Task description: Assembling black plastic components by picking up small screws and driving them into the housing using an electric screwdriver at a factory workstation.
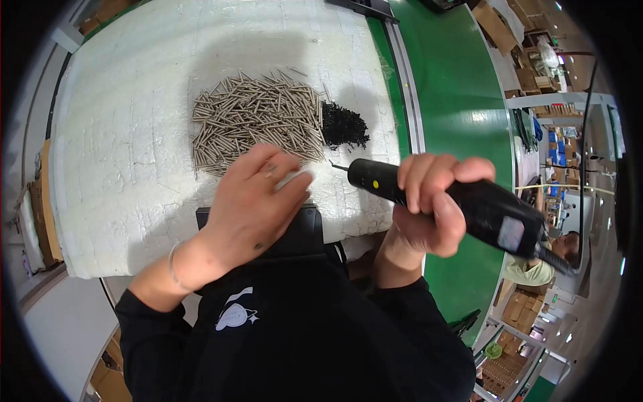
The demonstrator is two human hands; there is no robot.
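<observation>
Black screwdriver (483,206), pale label (511,234), yellow dot (376,184)

A: Left hand (251,208)?
B: Fingertips blurred, can't tell if they hold anything. Hand covers the near edge of the metal pins (258,120).
A: Power screwdriver (489,208)?
B: Midsection hidden by the right hand (445,214).
A: Black bits (345,126)?
B: Too small to tell their shape.
A: Rest?
B: Black device (365,8), cut off up top. Co-worker (526,272), partly hidden, small.
</observation>
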